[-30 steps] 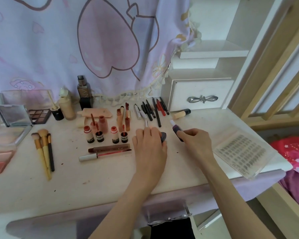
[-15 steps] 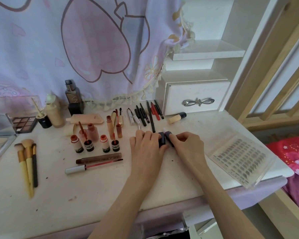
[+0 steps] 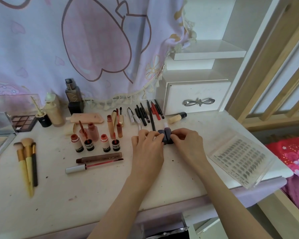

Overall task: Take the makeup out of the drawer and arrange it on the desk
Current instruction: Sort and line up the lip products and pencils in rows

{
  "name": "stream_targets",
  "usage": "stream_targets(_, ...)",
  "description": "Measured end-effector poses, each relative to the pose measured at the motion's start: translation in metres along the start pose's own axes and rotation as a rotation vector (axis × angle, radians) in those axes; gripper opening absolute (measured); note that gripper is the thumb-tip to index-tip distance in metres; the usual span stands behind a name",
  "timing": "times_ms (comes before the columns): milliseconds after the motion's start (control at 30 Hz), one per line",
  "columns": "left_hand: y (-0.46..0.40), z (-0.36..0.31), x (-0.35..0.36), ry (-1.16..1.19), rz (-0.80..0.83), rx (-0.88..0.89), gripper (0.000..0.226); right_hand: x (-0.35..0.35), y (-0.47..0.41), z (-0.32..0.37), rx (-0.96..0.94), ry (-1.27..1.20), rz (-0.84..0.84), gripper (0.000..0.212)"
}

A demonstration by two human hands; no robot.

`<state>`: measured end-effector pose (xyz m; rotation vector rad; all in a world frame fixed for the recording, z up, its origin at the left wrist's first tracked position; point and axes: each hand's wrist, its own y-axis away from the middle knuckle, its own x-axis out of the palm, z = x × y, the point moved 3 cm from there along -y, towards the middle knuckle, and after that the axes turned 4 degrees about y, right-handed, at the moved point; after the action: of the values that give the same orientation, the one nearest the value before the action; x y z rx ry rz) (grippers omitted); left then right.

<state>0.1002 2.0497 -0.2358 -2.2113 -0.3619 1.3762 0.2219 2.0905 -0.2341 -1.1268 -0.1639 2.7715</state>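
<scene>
Both hands meet just in front of the white drawer box (image 3: 196, 97): the left hand (image 3: 148, 147) pinches one dark lipstick (image 3: 161, 138), the right hand (image 3: 186, 144) pinches its twin (image 3: 169, 138), pressed side by side on the desk (image 3: 93, 195). A nudge here could topple them into the pencils (image 3: 148, 112) lying just behind. Left of the box, open lip-gloss tubes (image 3: 89, 144) stand upright with pink and red gloss inside; a bump would spill them.
</scene>
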Motion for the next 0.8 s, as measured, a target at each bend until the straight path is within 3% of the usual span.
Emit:
stream_targets(233,0.002,0.0,-0.002,0.026,-0.059,0.004,0.02,-0.011,-0.026,0.003,-0.154,0.221,-0.138,0.025)
stream_targets(367,0.002,0.002,-0.003,0.055,-0.075,-0.041,0.021,-0.012,-0.058,0.002,-0.249,0.686,-0.02,0.04)
stream_targets(467,0.002,0.003,-0.003,0.083,-0.096,-0.061,0.022,-0.009,-0.07,0.001,-0.278,0.899,0.045,0.04)
stream_targets(800,0.0,0.005,-0.003,0.18,-0.086,-0.051,0.029,-0.008,-0.075,-0.005,-0.379,0.983,0.085,0.03)
